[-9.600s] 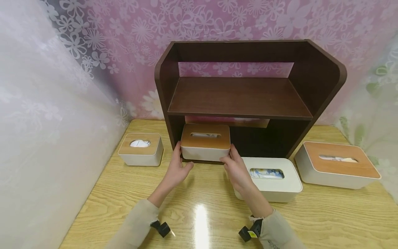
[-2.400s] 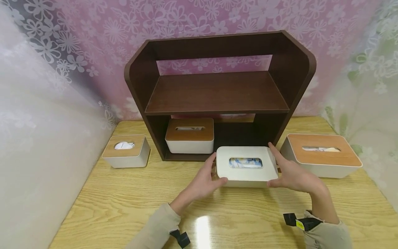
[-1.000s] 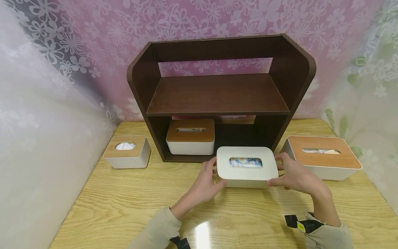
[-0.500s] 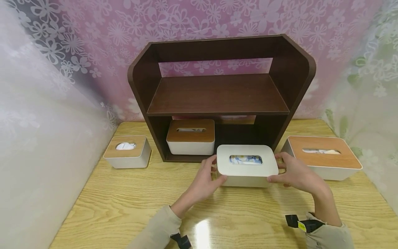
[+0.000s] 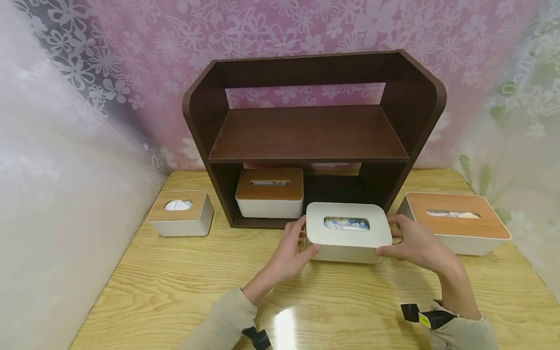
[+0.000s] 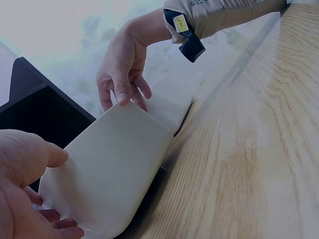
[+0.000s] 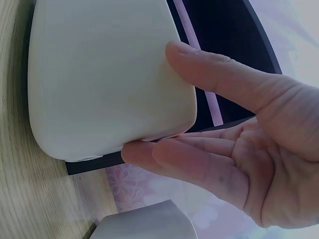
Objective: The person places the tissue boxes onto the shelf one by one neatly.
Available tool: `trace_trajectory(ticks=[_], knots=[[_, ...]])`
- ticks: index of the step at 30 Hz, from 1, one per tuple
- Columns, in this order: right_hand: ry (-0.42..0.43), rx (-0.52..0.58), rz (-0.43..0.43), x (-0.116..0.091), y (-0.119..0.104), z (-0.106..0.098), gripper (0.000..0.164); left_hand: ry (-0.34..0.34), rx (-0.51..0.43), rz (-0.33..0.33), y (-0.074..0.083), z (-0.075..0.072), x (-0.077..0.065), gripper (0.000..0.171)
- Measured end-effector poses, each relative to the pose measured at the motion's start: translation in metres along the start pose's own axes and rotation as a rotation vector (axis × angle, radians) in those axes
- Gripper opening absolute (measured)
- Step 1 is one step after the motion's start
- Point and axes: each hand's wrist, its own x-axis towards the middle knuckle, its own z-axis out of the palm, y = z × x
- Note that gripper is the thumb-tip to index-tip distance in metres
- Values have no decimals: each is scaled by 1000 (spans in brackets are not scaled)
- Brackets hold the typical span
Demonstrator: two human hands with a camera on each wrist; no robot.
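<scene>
A white tissue box (image 5: 345,238) with a slot showing blue-patterned packaging stands in front of the brown shelf unit's (image 5: 306,160) lower right part. My left hand (image 5: 288,253) grips its left end, thumb on the front corner and fingers along the side. The right hand (image 5: 413,243) holds the opposite end the same way; in the right wrist view its thumb (image 7: 199,62) presses the front face. Left of it, inside the lower compartment, sits a tissue box with a brown wood lid (image 5: 270,194).
A small wood-lidded tissue box (image 5: 180,214) stands on the table (image 5: 175,291) left of the shelf. On the right is a larger tissue box with an orange-brown lid (image 5: 457,221), close to my right hand. The upper shelf board (image 5: 306,131) is bare.
Earlier both hands held the wood-lidded box at the lower compartment; it now sits inside, released. They have since gripped the white box, which moved toward the shelf; lately its front face shows more.
</scene>
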Motion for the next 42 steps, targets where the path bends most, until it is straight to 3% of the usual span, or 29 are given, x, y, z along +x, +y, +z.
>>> trace_trajectory(ticks=[9,23,35,42], knots=[[75,-130,15,7,-3,6,95,18,10,17,-4,0,4,72],[131,-108,32,11,-3,9,89,94,-61,-51,-9,0,14,64],[199,-136,48,14,-5,13,73,61,-110,-67,7,3,7,64],[252,-127,61,17,-3,16,66,55,-166,-42,4,3,8,66]])
